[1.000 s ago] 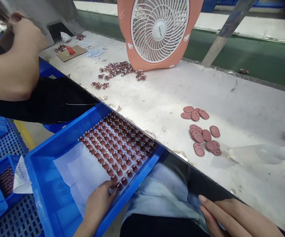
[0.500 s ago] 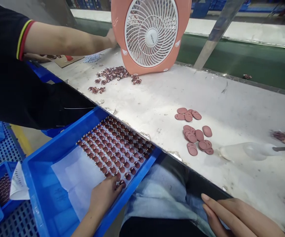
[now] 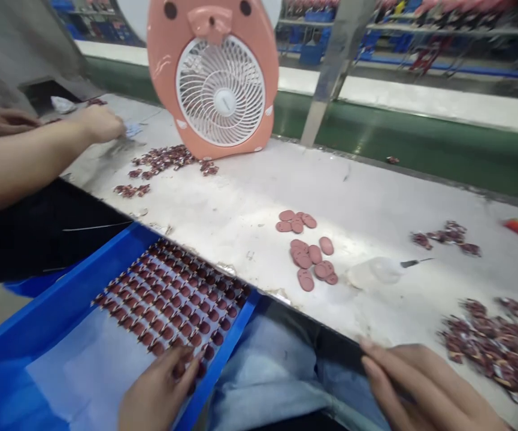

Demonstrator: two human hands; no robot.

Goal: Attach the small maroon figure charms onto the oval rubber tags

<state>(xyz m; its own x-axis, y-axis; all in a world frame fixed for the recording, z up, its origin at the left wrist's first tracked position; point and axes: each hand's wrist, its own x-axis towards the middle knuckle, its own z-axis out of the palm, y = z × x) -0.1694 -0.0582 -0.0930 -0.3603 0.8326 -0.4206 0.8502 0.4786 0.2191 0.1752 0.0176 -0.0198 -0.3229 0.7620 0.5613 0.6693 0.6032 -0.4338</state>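
Resting at the near corner of the blue tray (image 3: 61, 299), the left hand (image 3: 160, 392) curls its fingertips onto the last of the small dark-red pieces (image 3: 173, 293), which sit in rows on white paper (image 3: 74, 377). Whether it pinches one cannot be told. The right hand (image 3: 420, 389) lies flat and released on the table (image 3: 375, 191) edge, just beside a loose heap (image 3: 487, 341) of similar pieces. Between the hands and the pink fan (image 3: 216, 78) lie pink oval discs (image 3: 308, 257) and a clear plastic piece (image 3: 370, 272). A co-worker's hand (image 3: 99, 123) reaches over the table at far left.

Factory assembly line, long white workbench (image 3: 375, 197), green conveyor belt (image 3: 420, 149), blue parts tray (image 3: 52, 311), co-worker's arm (image 3: 29, 155) alongside
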